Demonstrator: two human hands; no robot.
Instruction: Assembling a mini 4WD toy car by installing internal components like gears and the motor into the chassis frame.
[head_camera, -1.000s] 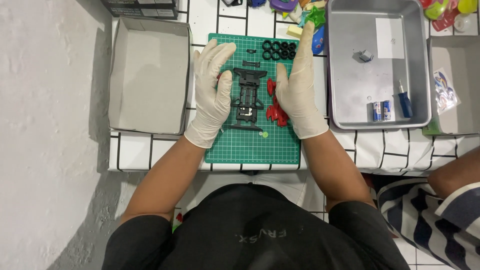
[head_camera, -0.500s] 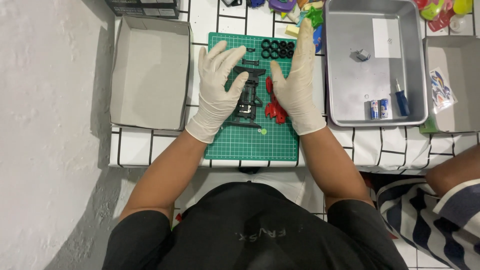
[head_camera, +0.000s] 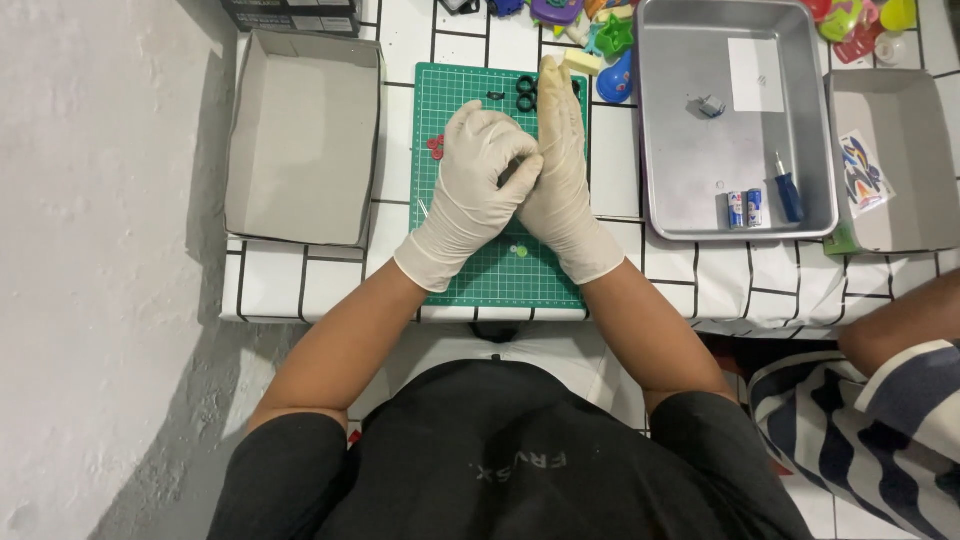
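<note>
Two gloved hands meet over the green cutting mat (head_camera: 470, 285). The left hand (head_camera: 475, 185) is curled narrow against the right hand (head_camera: 560, 170), which stands flat with straight fingers; whether they hold something I cannot tell. Black tyres (head_camera: 527, 93) lie just beyond, and a metal tray (head_camera: 660, 150) stands to the right.

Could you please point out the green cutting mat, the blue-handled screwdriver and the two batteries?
Mat (head_camera: 455, 100): head view, bare upper left area.
Screwdriver (head_camera: 789, 196): head view, blue handle, in the metal tray (head_camera: 690, 180).
Batteries (head_camera: 745, 209): head view, where the pair meet, left of the screwdriver.
</note>
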